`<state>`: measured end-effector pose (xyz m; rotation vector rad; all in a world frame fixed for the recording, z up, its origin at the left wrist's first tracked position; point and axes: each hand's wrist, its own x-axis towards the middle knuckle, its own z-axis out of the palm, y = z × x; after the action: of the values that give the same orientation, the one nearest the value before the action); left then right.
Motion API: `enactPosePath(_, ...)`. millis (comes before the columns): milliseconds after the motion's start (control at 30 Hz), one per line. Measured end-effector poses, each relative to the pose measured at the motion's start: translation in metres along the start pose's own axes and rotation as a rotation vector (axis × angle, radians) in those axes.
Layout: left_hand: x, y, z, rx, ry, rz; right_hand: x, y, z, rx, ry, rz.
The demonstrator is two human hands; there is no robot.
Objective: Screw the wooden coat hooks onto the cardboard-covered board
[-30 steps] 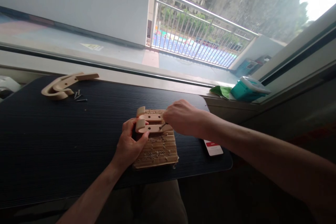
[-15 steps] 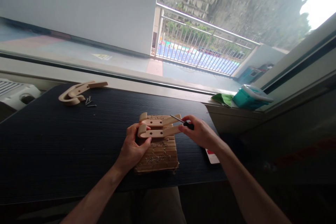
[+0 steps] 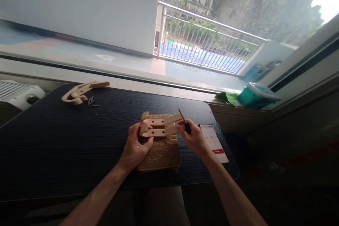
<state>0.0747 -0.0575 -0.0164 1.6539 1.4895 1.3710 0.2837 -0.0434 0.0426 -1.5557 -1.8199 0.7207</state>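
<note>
Two pale wooden hooks lie side by side across a rough wooden block [image 3: 167,153]: a far hook [image 3: 158,122] and a near hook [image 3: 158,132], each with two dark holes. My left hand [image 3: 134,144] is closed around their curled left ends, thumb against the near one. In my right hand [image 3: 195,137] is a screwdriver [image 3: 187,127], its dark handle in the palm and its metal shaft pointing up and left. The fingertips of that hand also touch the straight right end of the near hook. Wood crumbs are scattered over the block.
More curved wooden hooks [image 3: 71,98] lie at the back left of the dark table [image 3: 66,148], beside several screws [image 3: 91,101]. A phone [image 3: 221,148] lies right of my right hand. On the window sill are a green cloth [image 3: 227,97] and a teal box [image 3: 253,97].
My right hand has turned and drawn slightly left, so the screwdriver's shaft now points more steeply upward. More of the phone shows. My left hand keeps its hold on the hooks.
</note>
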Motion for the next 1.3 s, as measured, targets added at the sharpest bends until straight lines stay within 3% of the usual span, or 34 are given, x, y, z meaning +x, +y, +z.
enactPosePath(133, -0.001, 0.001, -0.002, -0.045, 0.006, -0.020, -0.002, -0.007, -0.008, -0.094, -0.052, 0.026)
enactPosePath(267, -0.001, 0.001, -0.003, -0.042, 0.011, -0.020, -0.008, -0.029, -0.030, -0.305, -0.071, 0.028)
enactPosePath(400, -0.001, 0.000, -0.002, -0.036, 0.018, 0.000, -0.005, -0.057, -0.043, -0.423, -0.191, -0.153)
enactPosePath(533, 0.000, -0.001, -0.002, -0.040, 0.022, 0.004, 0.011, -0.080, -0.036, -0.533, -0.370, -0.324)
enactPosePath(833, -0.001, 0.000, -0.004, -0.058, 0.024, -0.004, 0.043, -0.110, -0.023, -0.699, -0.597, -0.483)
enactPosePath(1033, 0.000, -0.001, -0.003, -0.048, 0.033, 0.010, 0.051, -0.125, -0.018, -0.711, -0.689, -0.630)
enactPosePath(1300, -0.001, -0.005, -0.002, -0.027, 0.051, 0.015, 0.056, -0.128, -0.013, -0.752, -0.754, -0.638)
